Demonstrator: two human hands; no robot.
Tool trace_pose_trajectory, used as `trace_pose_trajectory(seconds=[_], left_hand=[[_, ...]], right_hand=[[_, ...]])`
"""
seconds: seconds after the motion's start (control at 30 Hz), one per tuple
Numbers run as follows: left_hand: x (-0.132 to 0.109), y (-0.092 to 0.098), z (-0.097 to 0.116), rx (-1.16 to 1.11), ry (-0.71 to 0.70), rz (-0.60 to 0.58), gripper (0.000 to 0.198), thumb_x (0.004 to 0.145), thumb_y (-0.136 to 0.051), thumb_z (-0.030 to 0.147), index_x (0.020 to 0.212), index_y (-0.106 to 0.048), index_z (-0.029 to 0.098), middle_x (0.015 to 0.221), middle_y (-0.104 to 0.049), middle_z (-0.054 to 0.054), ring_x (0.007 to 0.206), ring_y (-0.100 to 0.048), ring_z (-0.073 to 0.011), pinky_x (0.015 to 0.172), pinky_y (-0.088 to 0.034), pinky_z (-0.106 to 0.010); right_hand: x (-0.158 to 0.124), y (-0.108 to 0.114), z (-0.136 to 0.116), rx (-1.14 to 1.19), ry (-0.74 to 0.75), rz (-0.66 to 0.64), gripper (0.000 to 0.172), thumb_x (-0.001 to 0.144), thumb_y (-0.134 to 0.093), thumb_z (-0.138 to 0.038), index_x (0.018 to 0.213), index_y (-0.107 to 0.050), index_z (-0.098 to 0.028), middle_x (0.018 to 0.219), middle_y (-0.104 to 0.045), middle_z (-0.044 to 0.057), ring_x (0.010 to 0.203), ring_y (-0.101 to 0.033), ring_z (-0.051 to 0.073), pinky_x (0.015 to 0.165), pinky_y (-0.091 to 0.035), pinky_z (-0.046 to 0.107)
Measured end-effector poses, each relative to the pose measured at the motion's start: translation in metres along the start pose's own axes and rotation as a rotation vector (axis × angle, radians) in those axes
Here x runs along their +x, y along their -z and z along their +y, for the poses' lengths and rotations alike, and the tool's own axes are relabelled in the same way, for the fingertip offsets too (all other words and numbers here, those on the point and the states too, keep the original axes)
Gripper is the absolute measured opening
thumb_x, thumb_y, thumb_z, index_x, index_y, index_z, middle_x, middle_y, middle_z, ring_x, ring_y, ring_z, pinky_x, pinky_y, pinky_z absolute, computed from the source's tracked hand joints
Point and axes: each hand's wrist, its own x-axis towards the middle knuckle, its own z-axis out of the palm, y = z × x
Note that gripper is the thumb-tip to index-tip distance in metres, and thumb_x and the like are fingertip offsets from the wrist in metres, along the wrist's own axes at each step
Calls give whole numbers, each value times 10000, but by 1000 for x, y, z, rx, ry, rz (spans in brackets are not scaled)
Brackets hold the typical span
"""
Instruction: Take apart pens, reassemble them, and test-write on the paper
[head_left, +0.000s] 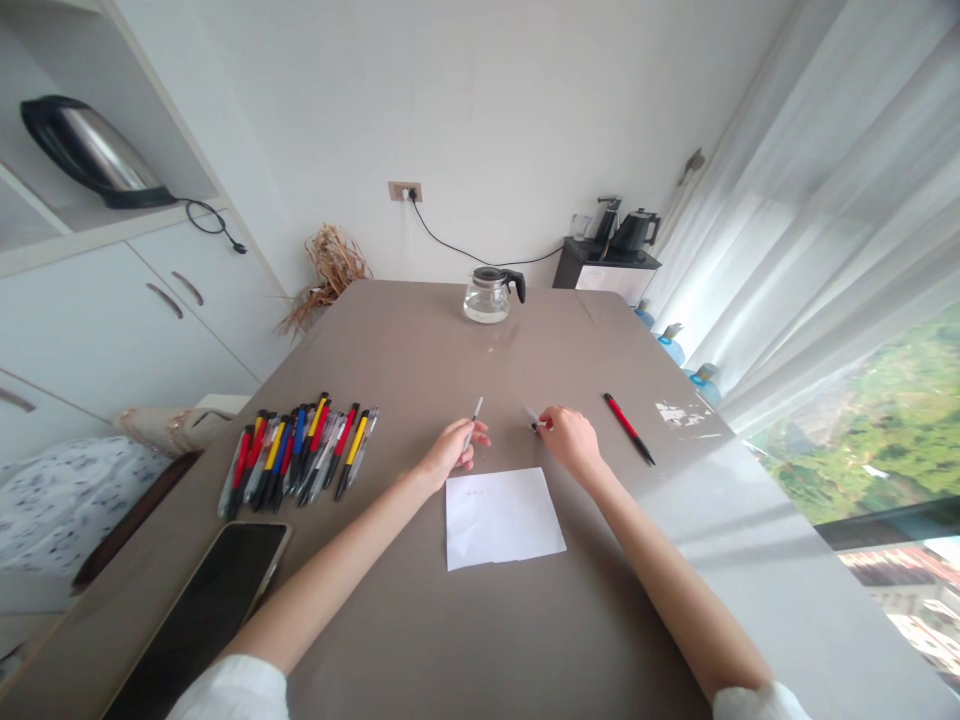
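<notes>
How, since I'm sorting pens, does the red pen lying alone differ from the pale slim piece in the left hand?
The red pen is bright red with black ends, while the pale slim piece looks whitish with some dark. The red pen lies unheld on the table; the pale slim piece slants up, gripped by the left hand. Both look narrow.

Holding a slim pen-like piece in the left hand, pale at the upper end with a dark part below, tilted end-up, just beyond the far left corner of the white sheet of paper. Pinching a pale, see-through piece with a dark spot in the right hand, slanted, partly hidden by fingers, beyond the sheet's far right corner. Lying flat, faintly marked in reddish specks: the sheet.
</notes>
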Motion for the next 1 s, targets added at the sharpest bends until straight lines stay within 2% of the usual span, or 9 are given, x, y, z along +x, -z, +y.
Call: trace_pose_trajectory(seconds=[0.1,0.23,0.43,0.73,1.0], left_hand=[[0,0,1,5,-2,4,236,755,-428,345,859,-505,147,724,-582,-28,343,-295,-8,359,-319,-166],[0,0,0,8,-5,-6,238,757,-425,351,856,-503,150,721,-577,-21,339,-288,-6,355,-317,-166],[1,0,0,2,3,-1,233,747,-438,346,849,-503,147,709,-573,-14,332,-300,-5,350,-316,-164],[1,-3,4,13,12,-8,244,732,-460,347,851,-512,140,702,-562,-11,330,-280,2,349,-304,-163],[-1,-6,7,61,16,-14,237,720,-488,342,862,-527,157,659,-493,25,350,-274,1,357,-274,-154]], right_hand=[[0,1,1,18,13,23,287,783,-432,-352,1009,-554,-224,962,-560,51,832,-524,148,656,-355,225],[-2,-3,-1,16,68,51,365,771,-430,-454,1096,-496,-301,977,-515,40,893,-486,157,656,-358,225],[-3,-7,-3,-15,75,23,307,819,-384,-379,1086,-516,-303,948,-497,46,873,-484,147,679,-362,222],[-3,-9,-5,-50,-7,34,294,836,-341,-322,1033,-526,-204,959,-508,75,867,-496,160,703,-376,239],[-2,-9,-6,-59,-45,51,304,829,-329,-373,992,-516,-197,956,-501,80,865,-508,183,660,-395,266]])
